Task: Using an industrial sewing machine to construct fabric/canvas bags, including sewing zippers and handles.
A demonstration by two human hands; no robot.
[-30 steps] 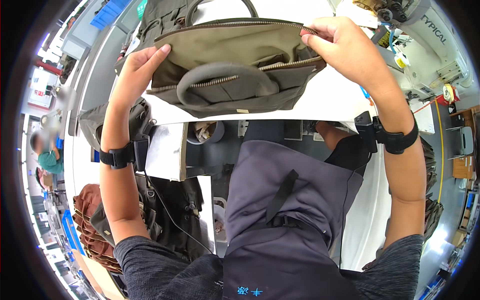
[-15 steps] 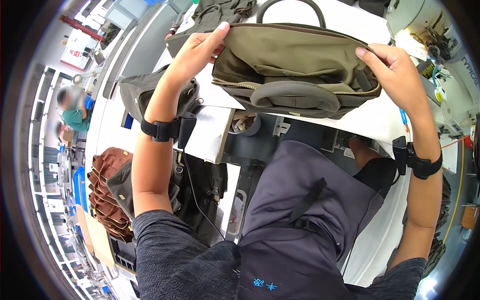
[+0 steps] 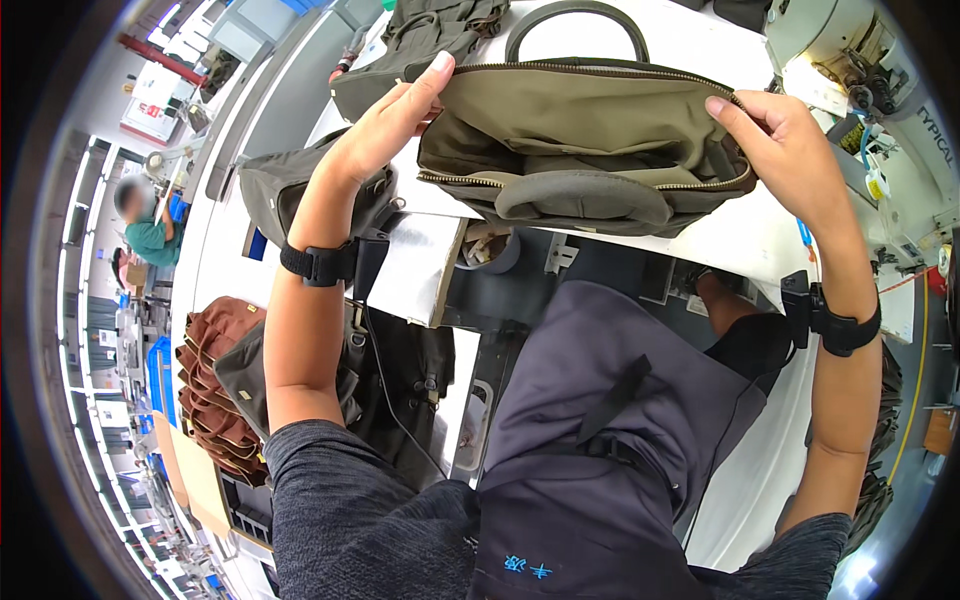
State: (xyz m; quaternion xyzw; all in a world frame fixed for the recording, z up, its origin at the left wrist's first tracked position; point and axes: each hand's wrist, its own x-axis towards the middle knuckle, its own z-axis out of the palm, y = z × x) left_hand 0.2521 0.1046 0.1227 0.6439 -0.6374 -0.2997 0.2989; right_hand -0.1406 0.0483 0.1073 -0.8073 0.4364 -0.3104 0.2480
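An olive-green handbag lies with its zipped top wide open at the near edge of the white table. Its lighter lining and an inner pocket show inside. One padded handle hangs over the near side, and the other arches up behind the far rim. With thumb inside the rim, my left hand pinches the bag's far left corner. My right hand grips the far right corner the same way, thumb on the lining. The fingers behind the fabric are partly hidden.
More dark green bags lie left of my left forearm and at the far left of the table. Brown bags are stacked lower left. A sewing machine stands at the right. A bin sits below the table edge. Another person sits far left.
The bag's far rim has dropped slightly toward me, and the opening looks a little narrower. Both hands keep their hold on the corners, my left one shifting slightly nearer.
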